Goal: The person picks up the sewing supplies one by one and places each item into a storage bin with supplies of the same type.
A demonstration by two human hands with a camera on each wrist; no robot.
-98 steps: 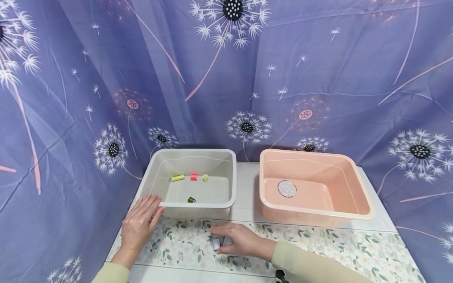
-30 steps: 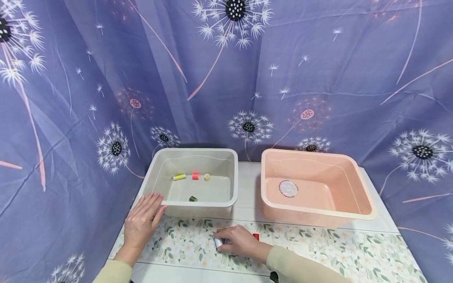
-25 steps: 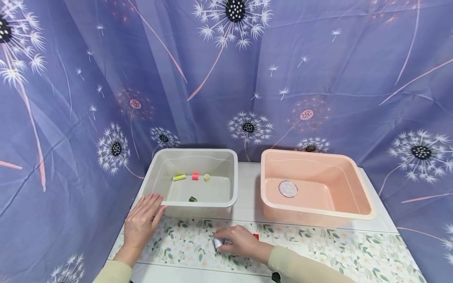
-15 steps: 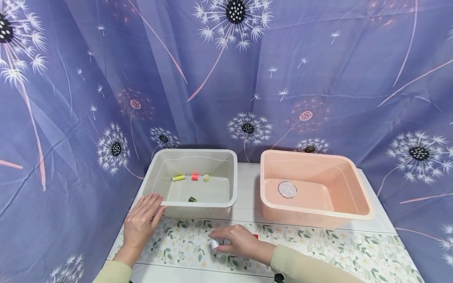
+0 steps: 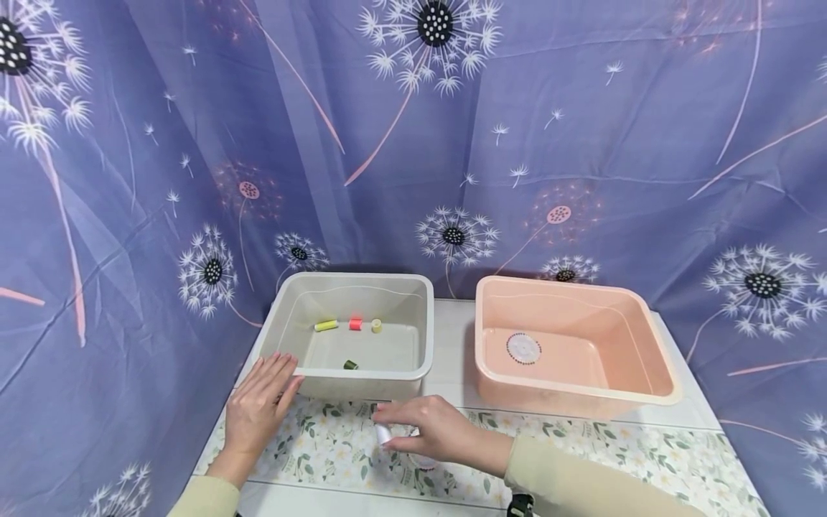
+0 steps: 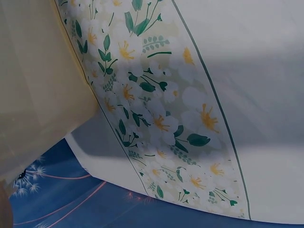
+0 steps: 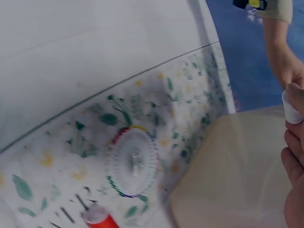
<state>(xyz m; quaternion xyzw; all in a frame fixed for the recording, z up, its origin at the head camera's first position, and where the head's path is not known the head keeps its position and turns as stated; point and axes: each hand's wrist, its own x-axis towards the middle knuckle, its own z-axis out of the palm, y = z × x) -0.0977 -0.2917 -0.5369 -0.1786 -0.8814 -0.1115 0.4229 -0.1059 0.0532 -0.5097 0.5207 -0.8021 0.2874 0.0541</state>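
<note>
My right hand [image 5: 436, 429] pinches a white thread spool [image 5: 382, 434] between thumb and fingers, in front of the grey bin [image 5: 362, 374]. Under that hand, partly covered, lies a wheel of ball-head pins [image 5: 423, 462] on the table. The right wrist view shows this pin wheel [image 7: 133, 162] whole, with a red thread spool [image 7: 100, 219] close to it; the hand hides the red spool in the head view. My left hand [image 5: 255, 406] rests with fairly straight fingers on the grey bin's front left rim. In the left wrist view only a sliver of hand appears.
Inside the grey bin lie yellow [image 5: 326, 325], pink-red [image 5: 355, 324], pale yellow [image 5: 376, 326] and dark green [image 5: 350, 365] spools. Another pin wheel [image 5: 523, 348] lies in the peach bin [image 5: 581, 388] to the right. A floral strip [image 5: 620, 449] runs along the table; a patterned curtain hangs behind.
At first the right hand was at the white spool beside the pin wheel. Now it has lifted the spool and moved left and toward the grey bin. The left hand has stayed put.
</note>
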